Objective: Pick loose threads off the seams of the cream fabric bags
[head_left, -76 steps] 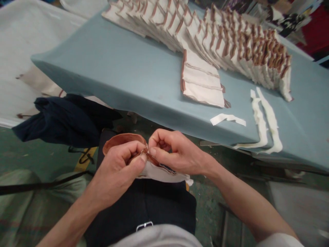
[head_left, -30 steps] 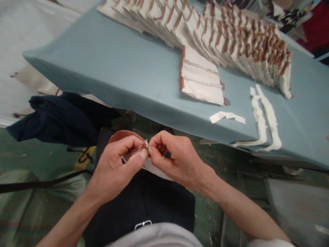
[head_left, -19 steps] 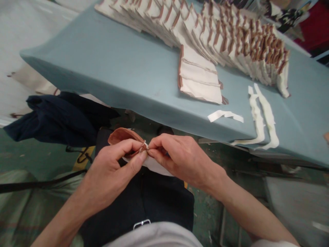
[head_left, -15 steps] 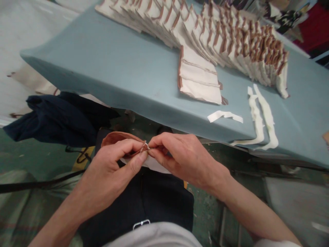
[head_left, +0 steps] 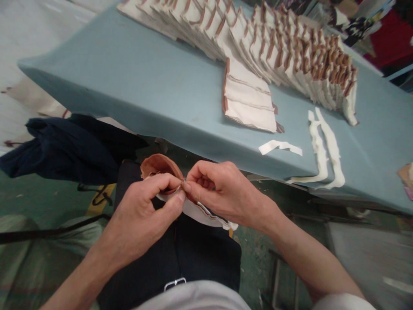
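Note:
Above my lap, both hands pinch the edge of one brown-and-white fabric piece (head_left: 161,165). My left hand (head_left: 151,206) is closed on it, thumb and forefinger tips pressed at the seam. Right against those fingertips, my right hand (head_left: 222,189) pinches the same edge from the other side. The brown side curves up behind the left fingers, and a white flap (head_left: 206,215) with a brown line hangs below the right hand. What exactly lies between the fingertips is too small to make out.
A blue-covered table (head_left: 145,86) stands ahead, bearing a long row of folded brown-and-white pieces (head_left: 251,47). One such piece (head_left: 248,99) lies flat in front of the row. White strips (head_left: 329,146) lie near the table's edge. Dark blue cloth (head_left: 61,146) hangs at the left.
The brown side of the fabric piece has lifted and opened more behind my left hand. More of the white flap shows below my right hand. Both hands stay pinched together.

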The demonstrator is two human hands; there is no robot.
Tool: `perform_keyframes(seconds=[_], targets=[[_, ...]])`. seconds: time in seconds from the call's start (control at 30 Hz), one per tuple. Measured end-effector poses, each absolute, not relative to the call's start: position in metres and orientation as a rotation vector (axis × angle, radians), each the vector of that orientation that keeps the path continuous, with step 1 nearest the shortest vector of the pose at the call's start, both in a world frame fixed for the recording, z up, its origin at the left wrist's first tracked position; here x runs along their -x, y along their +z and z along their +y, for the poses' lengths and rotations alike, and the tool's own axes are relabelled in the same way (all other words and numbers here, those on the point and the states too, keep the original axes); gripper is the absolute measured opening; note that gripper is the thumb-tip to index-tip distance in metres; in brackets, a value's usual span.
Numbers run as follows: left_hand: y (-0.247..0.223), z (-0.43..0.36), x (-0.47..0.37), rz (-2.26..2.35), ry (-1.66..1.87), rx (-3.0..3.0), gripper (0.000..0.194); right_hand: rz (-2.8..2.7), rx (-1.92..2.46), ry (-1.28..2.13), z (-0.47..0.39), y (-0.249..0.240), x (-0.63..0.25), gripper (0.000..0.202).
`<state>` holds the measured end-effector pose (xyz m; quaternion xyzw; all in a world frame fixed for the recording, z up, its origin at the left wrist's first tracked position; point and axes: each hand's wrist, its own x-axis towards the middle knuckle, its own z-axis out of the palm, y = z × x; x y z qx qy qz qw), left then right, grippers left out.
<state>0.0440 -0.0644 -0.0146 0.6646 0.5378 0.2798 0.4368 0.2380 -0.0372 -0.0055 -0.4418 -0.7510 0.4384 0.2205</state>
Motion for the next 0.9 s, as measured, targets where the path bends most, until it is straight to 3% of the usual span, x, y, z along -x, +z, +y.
perform_keyframes(seconds=[0.3, 0.6, 0.7, 0.9], targets=[[-0.015, -0.062, -0.046, 1.335, 0.736, -1.63, 0.026, -2.098, 1.139, 1.219, -0.038, -0.01, -0.239, 0.018], [-0.03, -0.063, -0.061, 1.481, 0.808, -1.46, 0.019, -2.435, 1.379, 0.643, -0.049, -0.035, -0.22, 0.015], [-0.032, -0.06, -0.057, 1.413, 0.801, -1.378, 0.018, -2.368, 1.351, 0.807, -0.043, -0.036, -0.222, 0.013], [-0.034, -0.064, -0.037, 1.151, 0.701, -1.137, 0.021, -1.939, 1.026, 1.505, -0.031, -0.031, -0.235, 0.018]])
